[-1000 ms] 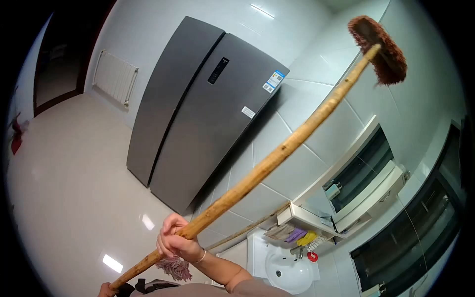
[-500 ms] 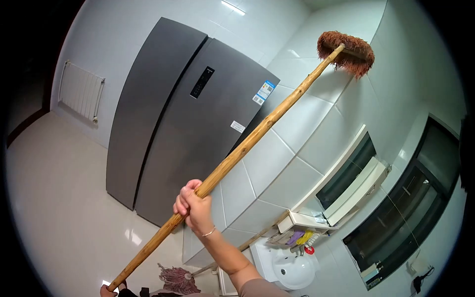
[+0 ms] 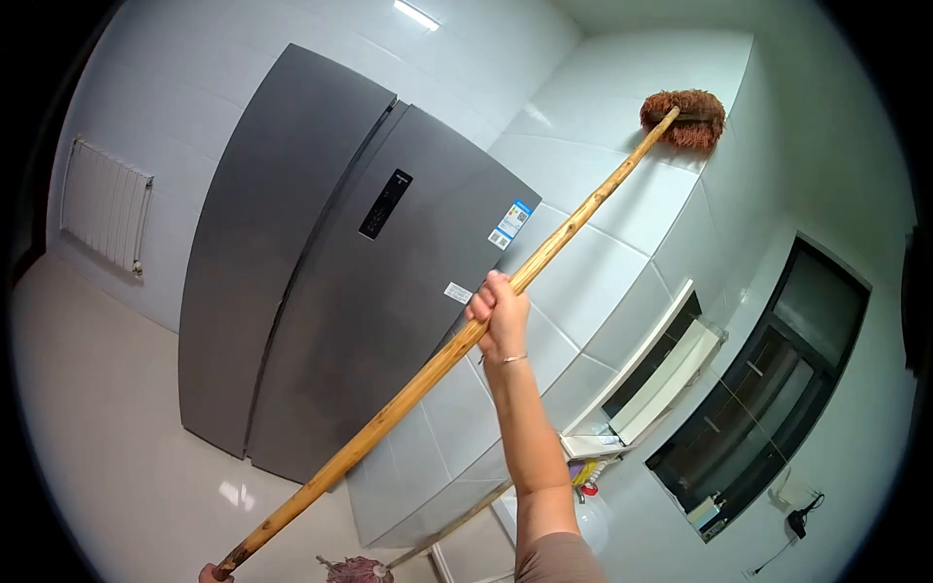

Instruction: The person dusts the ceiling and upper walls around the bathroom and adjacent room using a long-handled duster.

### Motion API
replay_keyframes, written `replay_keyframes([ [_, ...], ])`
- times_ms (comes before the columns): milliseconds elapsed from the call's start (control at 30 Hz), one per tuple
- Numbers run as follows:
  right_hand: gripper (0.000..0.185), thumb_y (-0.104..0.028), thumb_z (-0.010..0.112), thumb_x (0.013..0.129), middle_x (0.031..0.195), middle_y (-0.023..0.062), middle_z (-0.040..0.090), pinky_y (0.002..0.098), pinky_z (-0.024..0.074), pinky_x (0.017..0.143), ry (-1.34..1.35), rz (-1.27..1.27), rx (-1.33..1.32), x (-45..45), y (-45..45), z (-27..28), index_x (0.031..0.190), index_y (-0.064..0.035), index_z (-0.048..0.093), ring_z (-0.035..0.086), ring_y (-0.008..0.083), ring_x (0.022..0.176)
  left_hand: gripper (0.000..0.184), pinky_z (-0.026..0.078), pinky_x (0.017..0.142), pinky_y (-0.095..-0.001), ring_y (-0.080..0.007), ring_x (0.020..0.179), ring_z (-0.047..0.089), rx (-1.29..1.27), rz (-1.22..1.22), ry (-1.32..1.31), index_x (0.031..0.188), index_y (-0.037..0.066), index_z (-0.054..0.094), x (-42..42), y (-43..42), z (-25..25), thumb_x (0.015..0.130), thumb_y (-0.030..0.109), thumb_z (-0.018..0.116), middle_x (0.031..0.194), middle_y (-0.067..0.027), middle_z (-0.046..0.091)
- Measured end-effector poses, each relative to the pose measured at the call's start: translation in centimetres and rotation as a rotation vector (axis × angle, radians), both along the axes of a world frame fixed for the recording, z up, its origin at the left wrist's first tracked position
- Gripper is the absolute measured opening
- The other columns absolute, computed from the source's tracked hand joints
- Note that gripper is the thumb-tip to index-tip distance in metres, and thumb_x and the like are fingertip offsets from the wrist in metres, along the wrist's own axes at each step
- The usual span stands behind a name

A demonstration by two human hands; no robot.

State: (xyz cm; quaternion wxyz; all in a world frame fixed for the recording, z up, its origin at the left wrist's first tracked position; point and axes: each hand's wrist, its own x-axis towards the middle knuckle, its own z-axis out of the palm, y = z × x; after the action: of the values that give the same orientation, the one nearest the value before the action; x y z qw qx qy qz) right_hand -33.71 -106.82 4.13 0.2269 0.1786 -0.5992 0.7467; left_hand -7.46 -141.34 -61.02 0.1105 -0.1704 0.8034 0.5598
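Note:
A long wooden pole runs diagonally from the lower left to the upper right. Its far end carries a reddish-brown fluffy mop head, which is at the tiled wall near its corner. My right hand, with a thin bracelet at the wrist, is wrapped round the middle of the pole, arm stretched upward. Only part of my left hand shows at the bottom left edge, closed round the pole's lower end.
A grey refrigerator stands left of the tiled wall. A white radiator hangs at far left. To the right are a mirror cabinet, a sink and a dark window. Another mop lies low.
My right hand has moved up along the pole and away from me. The mop head, first out to the upper right, has come over to the wall corner. The view has turned too.

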Motion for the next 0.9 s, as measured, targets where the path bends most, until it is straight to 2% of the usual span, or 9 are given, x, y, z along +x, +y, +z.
replay_keyframes([
  [133,0.017,-0.015,0.056,0.088,0.058,-0.0009,0.038,0.0272,0.0374,0.041,0.083,-0.058,-0.011,-4.2,2.1,4.2,0.082,-0.0106,0.041,0.039,0.0096,0.042,0.020,0.043,0.057,-0.0301,-0.0162,0.067,0.052,0.080,-0.035,0.127,0.090,0.001,0.058,-6.3,1.5,2.8,0.078,0.016,0.064,0.074,-0.0036,0.057],
  [200,0.016,-0.015,0.055,0.088,0.063,0.0005,0.042,0.0276,0.0413,0.042,0.198,-0.091,0.004,-6.1,3.3,6.3,0.082,-0.0097,0.041,0.043,0.0108,0.046,0.025,0.045,0.058,-0.0329,-0.0188,0.065,0.056,0.028,-0.046,0.188,0.083,-0.001,0.060,-10.4,2.6,4.1,0.071,0.018,0.071,0.071,-0.0088,0.060],
  [233,0.016,-0.015,0.055,0.088,0.063,0.0005,0.042,0.0276,0.0413,0.042,0.207,-0.087,0.005,-7.0,3.5,7.0,0.082,-0.0097,0.041,0.043,0.0108,0.046,0.031,0.048,0.060,-0.0357,-0.0214,0.064,0.061,-0.027,-0.056,0.243,0.077,-0.003,0.062,-12.6,3.2,4.9,0.064,0.021,0.078,0.069,-0.0141,0.062],
  [333,0.013,-0.012,0.055,0.088,0.070,0.0030,0.046,0.0312,0.0500,0.049,0.268,-0.045,0.092,-9.6,4.5,8.2,0.086,-0.0065,0.043,0.051,0.0132,0.055,0.031,0.046,0.059,-0.0361,-0.0206,0.060,0.058,0.030,-0.035,0.317,0.070,-0.004,0.060,-17.5,5.4,11.5,0.066,0.022,0.077,0.065,-0.0133,0.061],
  [400,0.013,-0.011,0.055,0.088,0.071,0.0033,0.047,0.0317,0.0504,0.050,0.284,-0.030,0.071,-10.6,3.8,8.6,0.087,-0.0063,0.043,0.051,0.0134,0.056,0.034,0.047,0.066,-0.0380,-0.0317,0.071,0.060,0.021,-0.155,0.347,0.083,0.000,0.062,-20.8,6.4,17.5,0.066,0.026,0.076,0.075,-0.0180,0.062],
  [467,0.013,-0.011,0.056,0.088,0.074,0.0041,0.048,0.0330,0.0518,0.055,0.301,0.022,0.072,-12.6,3.8,9.3,0.088,-0.0059,0.044,0.053,0.0142,0.060,0.037,0.047,0.063,-0.0359,-0.0285,0.067,0.060,0.019,-0.174,0.510,0.087,-0.001,0.063,-24.5,7.8,21.5,0.067,0.028,0.076,0.071,-0.0166,0.062],
  [600,0.013,-0.015,0.055,0.090,0.079,0.0042,0.051,0.0353,0.0508,0.062,0.357,0.047,0.085,-15.0,2.4,11.1,0.090,-0.0058,0.046,0.054,0.0152,0.066,0.037,0.046,0.063,-0.0341,-0.0229,0.065,0.058,0.115,-0.177,0.636,0.086,-0.001,0.061,-30.5,9.9,30.9,0.070,0.030,0.075,0.071,-0.0129,0.061],
  [700,0.014,-0.015,0.056,0.089,0.079,0.0040,0.051,0.0357,0.0506,0.062,0.376,0.068,0.123,-16.9,1.9,12.7,0.091,-0.0059,0.045,0.054,0.0155,0.067,0.038,0.044,0.061,-0.0317,-0.0164,0.062,0.051,0.203,-0.211,0.755,0.082,-0.001,0.058,-34.7,11.6,36.2,0.072,0.032,0.075,0.067,-0.0085,0.057],
  [900,0.013,-0.012,0.056,0.088,0.077,0.0047,0.050,0.0355,0.0504,0.061,0.372,0.054,0.118,-18.7,0.7,15.6,0.090,-0.0047,0.046,0.054,0.0159,0.066,0.033,0.039,0.056,-0.0289,-0.0102,0.061,0.042,0.383,-0.373,0.941,0.074,0.000,0.051,-40.2,14.4,47.5,0.076,0.026,0.072,0.062,-0.0009,0.047],
])
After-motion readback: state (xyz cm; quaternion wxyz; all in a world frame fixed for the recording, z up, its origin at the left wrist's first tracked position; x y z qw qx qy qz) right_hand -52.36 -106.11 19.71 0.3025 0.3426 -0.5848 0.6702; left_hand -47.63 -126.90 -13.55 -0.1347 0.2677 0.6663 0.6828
